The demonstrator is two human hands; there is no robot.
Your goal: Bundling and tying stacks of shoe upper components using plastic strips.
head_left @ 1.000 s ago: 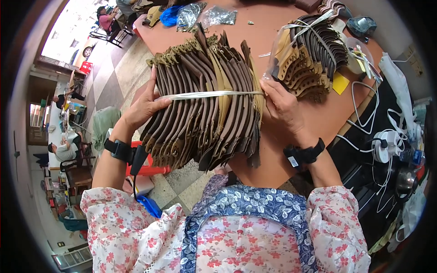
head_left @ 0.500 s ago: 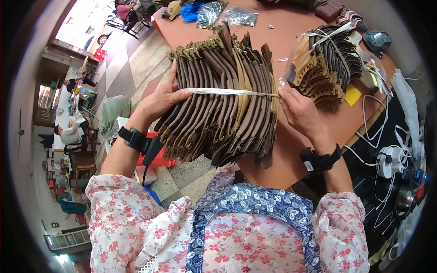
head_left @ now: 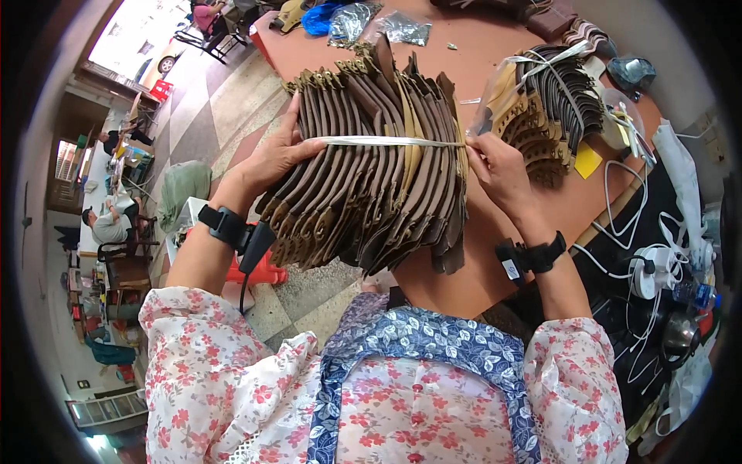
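Note:
A thick bundle of curved brown leather pieces [head_left: 352, 182], stacked side by side with pale edges among them, is raised in front of me above the table's near edge. A white tie band [head_left: 394, 141] runs around its middle. My left hand [head_left: 270, 162] grips the bundle's left end, thumb lying by the band and fingers up along the outer piece. At the right end my right hand [head_left: 504, 176] has its fingertips pinched on the band, the other fingers curled in. Part of the band behind the bundle is hidden.
On the brown table [head_left: 487, 69] lies a second tied bundle [head_left: 568, 108] at the right, partly in clear plastic. Beyond are plastic bags [head_left: 355, 23] and a blue bag [head_left: 321, 21]. White cables and a power strip [head_left: 653, 271] sit at the right. People sit far left.
My right hand's fingers have curled in from lying along the bundle's end to a pinch at the band. The bundle sits slightly higher and further left in view.

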